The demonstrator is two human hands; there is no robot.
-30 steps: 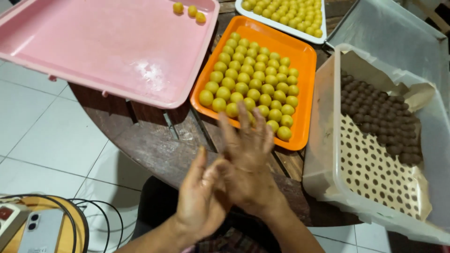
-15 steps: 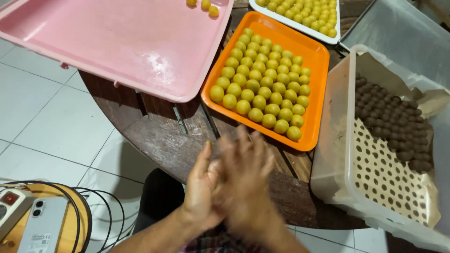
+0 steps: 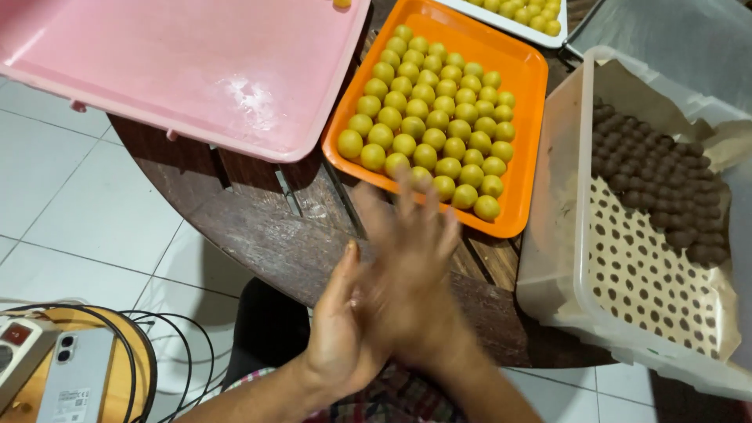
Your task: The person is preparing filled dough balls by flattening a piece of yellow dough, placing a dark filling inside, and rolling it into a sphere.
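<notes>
At the near left a phone lies on a round wooden stool beside black cables. Farther off, a pink tray sits on the dark wooden table. The left hand and right hand press palm to palm, fingers flat and blurred; whether anything lies between them cannot be told. Just beyond the fingertips an orange tray holds rows of yellow dough balls. To the right, a clear plastic container lined with dotted paper holds brown balls.
</notes>
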